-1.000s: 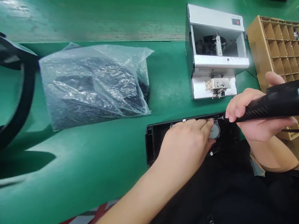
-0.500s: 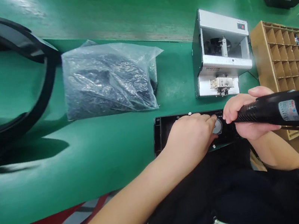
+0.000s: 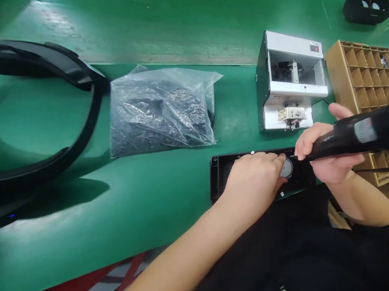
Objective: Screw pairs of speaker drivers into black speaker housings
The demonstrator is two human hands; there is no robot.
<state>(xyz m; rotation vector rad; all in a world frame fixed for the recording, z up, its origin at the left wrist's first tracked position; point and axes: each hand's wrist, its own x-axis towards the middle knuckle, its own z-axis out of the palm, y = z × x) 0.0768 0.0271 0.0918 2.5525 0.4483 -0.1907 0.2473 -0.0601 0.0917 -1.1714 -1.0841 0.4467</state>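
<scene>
At near edge of green bench [image 3: 173, 198], touching round component [image 3: 287, 168] seated in black housing [image 3: 215, 181] with left hand [image 3: 255, 177], unclear whether pinching; clasping electric screwdriver [image 3: 341, 137] in right hand [image 3: 331, 171], apparently mid-fastening.

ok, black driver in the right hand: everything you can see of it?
The black driver is roughly cylindrical, plastic-looking, with a pale label on its side, too blurred to read. The right hand wraps the front section, which looks narrower and points picture-left, toward the open black housing. The rear end is blurred; tilt and tip can't be made out.
</scene>
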